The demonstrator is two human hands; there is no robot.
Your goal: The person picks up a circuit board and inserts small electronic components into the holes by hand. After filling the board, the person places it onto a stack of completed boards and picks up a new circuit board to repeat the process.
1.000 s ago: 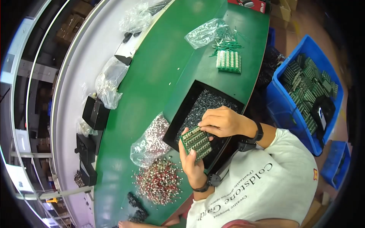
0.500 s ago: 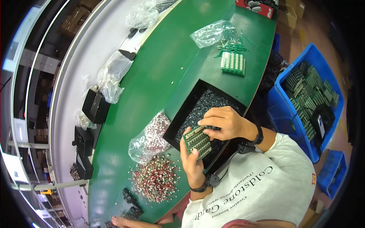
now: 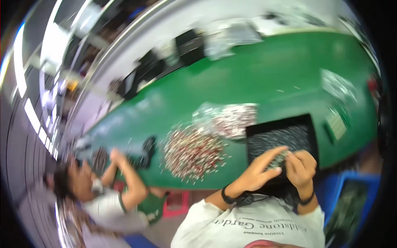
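Observation:
Over the black tray (image 3: pixel 313 129) my left hand (image 3: pixel 257 171) is closed on a green circuit board panel (image 3: pixel 278 159), thumb on the near side and fingers behind. The panel is blurred and partly hidden. My right hand (image 3: pixel 302 169) is closed too, fingertips pinched together at the panel's right edge; whatever they hold is too small to make out. Small dark parts (image 3: pixel 285 138) fill the tray below. A clear bag with pale small parts (image 3: pixel 237 120) lies left of the tray. Beside it spreads a heap of small red and silver parts (image 3: pixel 192 153).
Another panel stack (image 3: pixel 337 126) and a plastic bag (image 3: pixel 339 84) lie at the right. A blue crate (image 3: pixel 337 190) of boards stands low right. Black boxes (image 3: pixel 189 46) line the far edge. A co-worker (image 3: pixel 99 194) sits at the left, arms raised near the table (image 3: pixel 165 99).
The view has swung left, showing more of the co-worker and blurring the scene. My hands remain together over the tray, the panel tilted and less visible than before.

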